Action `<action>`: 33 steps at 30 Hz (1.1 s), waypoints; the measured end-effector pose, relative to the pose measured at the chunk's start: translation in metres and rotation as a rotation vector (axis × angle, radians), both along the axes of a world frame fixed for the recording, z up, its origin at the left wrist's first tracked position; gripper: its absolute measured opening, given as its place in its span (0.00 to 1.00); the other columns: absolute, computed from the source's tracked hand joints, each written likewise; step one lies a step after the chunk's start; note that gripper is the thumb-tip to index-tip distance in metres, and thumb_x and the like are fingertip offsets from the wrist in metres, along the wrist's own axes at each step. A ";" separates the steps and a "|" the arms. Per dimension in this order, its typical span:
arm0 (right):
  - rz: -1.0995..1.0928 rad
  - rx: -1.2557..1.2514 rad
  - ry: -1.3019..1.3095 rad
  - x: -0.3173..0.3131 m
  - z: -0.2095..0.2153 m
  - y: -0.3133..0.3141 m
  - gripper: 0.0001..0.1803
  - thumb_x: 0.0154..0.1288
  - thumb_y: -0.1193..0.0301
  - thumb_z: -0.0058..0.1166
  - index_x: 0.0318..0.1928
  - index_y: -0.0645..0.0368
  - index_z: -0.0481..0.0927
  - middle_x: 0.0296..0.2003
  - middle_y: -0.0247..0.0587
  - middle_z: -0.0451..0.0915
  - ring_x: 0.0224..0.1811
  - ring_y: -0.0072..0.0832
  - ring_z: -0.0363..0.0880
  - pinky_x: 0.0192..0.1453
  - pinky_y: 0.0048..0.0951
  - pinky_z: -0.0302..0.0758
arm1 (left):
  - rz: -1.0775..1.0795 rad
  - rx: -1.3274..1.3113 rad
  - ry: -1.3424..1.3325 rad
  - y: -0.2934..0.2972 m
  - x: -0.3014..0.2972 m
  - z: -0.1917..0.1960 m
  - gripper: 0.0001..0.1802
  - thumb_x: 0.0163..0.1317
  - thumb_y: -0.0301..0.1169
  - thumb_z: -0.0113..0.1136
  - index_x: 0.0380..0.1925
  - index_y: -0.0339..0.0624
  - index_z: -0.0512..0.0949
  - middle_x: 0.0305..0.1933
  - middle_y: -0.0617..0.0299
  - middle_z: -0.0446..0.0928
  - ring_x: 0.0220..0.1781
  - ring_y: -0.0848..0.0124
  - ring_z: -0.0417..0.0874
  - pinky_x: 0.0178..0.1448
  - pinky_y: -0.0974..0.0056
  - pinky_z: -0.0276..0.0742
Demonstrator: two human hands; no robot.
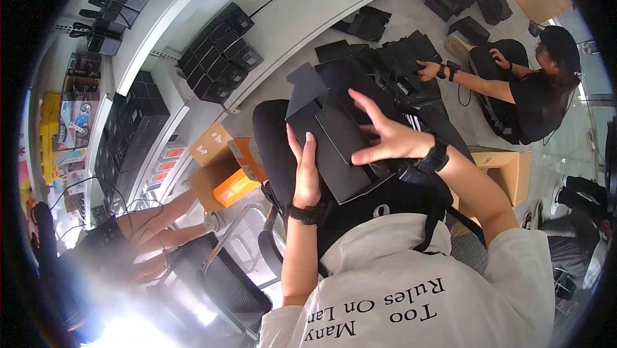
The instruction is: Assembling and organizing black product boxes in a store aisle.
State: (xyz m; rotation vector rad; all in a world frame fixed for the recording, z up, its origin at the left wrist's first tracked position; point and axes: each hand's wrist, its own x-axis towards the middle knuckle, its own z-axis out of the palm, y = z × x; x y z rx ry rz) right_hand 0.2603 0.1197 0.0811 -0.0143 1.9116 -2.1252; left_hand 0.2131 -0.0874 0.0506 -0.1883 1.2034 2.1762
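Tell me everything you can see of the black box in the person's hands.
The black box looks like thin, mostly matte cardboard, rectangular and long. A flap stands open at its far end, and a dark seam runs lengthwise along the upward face. It lies slanted over the person's lap, far end toward the left. The left-hand grip holds its left side, thumb on top; the right-hand grip is spread over its right side, thumb at the face. Its inside is not clearly visible.
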 end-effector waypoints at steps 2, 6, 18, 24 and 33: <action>0.071 0.255 0.076 0.006 -0.013 -0.005 0.70 0.50 0.56 0.75 0.75 0.62 0.29 0.74 0.63 0.36 0.78 0.46 0.39 0.77 0.44 0.51 | 0.041 -0.187 0.118 -0.001 -0.001 -0.007 0.42 0.74 0.38 0.49 0.76 0.49 0.35 0.71 0.49 0.58 0.68 0.63 0.66 0.70 0.64 0.63; -0.066 0.053 -0.099 0.013 -0.023 -0.002 0.48 0.65 0.67 0.60 0.76 0.56 0.42 0.70 0.62 0.59 0.71 0.47 0.63 0.70 0.38 0.64 | -0.055 -0.316 0.120 0.001 0.000 0.001 0.41 0.75 0.39 0.48 0.76 0.49 0.34 0.70 0.50 0.59 0.68 0.64 0.65 0.70 0.64 0.62; 0.119 0.627 0.209 0.020 0.010 -0.013 0.35 0.71 0.59 0.53 0.74 0.42 0.55 0.71 0.59 0.56 0.69 0.61 0.61 0.69 0.40 0.67 | -0.046 -0.096 0.093 -0.002 -0.006 -0.017 0.53 0.56 0.22 0.57 0.74 0.43 0.33 0.70 0.46 0.57 0.71 0.58 0.60 0.72 0.60 0.59; -0.114 0.480 0.257 0.014 -0.040 0.001 0.36 0.69 0.58 0.56 0.73 0.48 0.58 0.73 0.52 0.55 0.78 0.52 0.41 0.79 0.48 0.43 | -0.130 0.075 0.018 -0.010 -0.001 -0.010 0.44 0.53 0.23 0.50 0.73 0.47 0.50 0.63 0.55 0.70 0.64 0.59 0.71 0.69 0.56 0.67; -0.149 -0.052 -0.280 0.009 -0.033 0.011 0.59 0.55 0.60 0.71 0.74 0.67 0.43 0.67 0.53 0.61 0.70 0.38 0.61 0.73 0.35 0.56 | -0.253 0.109 0.084 -0.008 -0.013 0.007 0.50 0.53 0.20 0.53 0.76 0.48 0.43 0.73 0.56 0.56 0.73 0.63 0.60 0.73 0.64 0.55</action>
